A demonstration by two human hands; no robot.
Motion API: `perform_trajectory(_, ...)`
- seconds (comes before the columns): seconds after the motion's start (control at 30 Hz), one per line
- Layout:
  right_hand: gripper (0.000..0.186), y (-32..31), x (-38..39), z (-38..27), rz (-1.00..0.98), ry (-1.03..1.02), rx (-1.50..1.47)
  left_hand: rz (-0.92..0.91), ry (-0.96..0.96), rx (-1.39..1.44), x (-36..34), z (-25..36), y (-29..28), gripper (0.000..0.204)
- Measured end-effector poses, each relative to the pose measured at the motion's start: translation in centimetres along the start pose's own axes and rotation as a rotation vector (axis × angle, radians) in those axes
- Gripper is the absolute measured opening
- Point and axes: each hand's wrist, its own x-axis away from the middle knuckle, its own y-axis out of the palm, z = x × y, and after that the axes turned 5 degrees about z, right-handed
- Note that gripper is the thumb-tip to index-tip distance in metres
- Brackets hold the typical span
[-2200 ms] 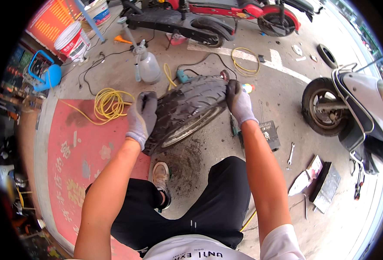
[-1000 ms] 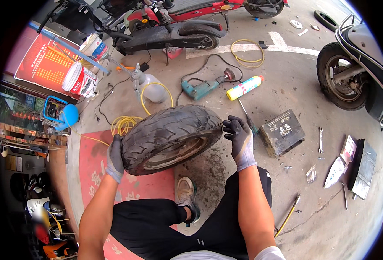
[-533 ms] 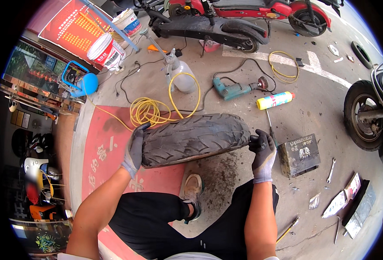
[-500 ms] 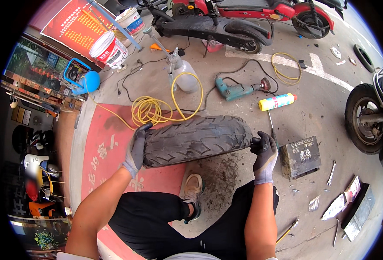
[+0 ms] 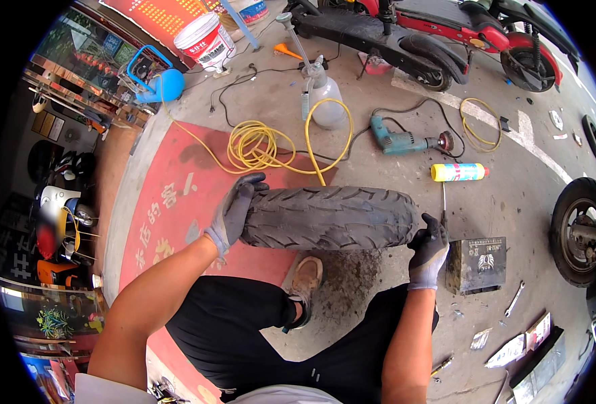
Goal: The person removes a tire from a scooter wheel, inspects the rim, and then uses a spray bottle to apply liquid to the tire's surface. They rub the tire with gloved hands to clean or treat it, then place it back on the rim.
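Between my gloved hands I hold a worn black tire (image 5: 328,217) roughly horizontal, tread facing me, above the floor near my foot; its rim is hidden from this angle. My left hand (image 5: 237,215) is closed on the tire's left end, palm against it with fingers over the top. My right hand (image 5: 429,246) has curled fingers on the tire's right end. Just beyond lie a coiled yellow hose (image 5: 254,145), a teal power tool (image 5: 402,141) with a round head, and a yellow bottle (image 5: 456,172). A dark boxy battery (image 5: 476,264) sits beside my right hand.
A white sprayer (image 5: 327,101), blue compressor (image 5: 163,85) and white bucket (image 5: 203,42) stand farther back. Scooters (image 5: 405,50) line the top; another scooter's wheel (image 5: 579,232) is at right. A wrench (image 5: 513,298) and metal scraps lie right. A pink painted patch (image 5: 170,209) covers the left floor.
The tire has rolled from showing its rim to showing mostly tread, and both hands have shifted with it, the right closing back on its end. My view has swung, moving the surroundings rightward.
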Motion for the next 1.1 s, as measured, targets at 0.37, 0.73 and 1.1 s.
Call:
perform_trajectory(0.37,0.032,2.2,0.7,-1.9,-0.25,0.14,-0.147,0.096,-0.018,0.007,-3.2,-7.2,-6.8,0.052)
perform_trajectory(0.73,0.035,3.4,1.3,-1.9,-0.356,0.163,0.079,0.235,-0.152,0.163,-7.5,-8.5,-11.7,0.054)
perform_trajectory(1.1,0.04,3.7,0.3,1.9,-0.21,-0.122,0.537,0.155,-0.21,0.347,-5.8,-2.0,-6.2,0.054)
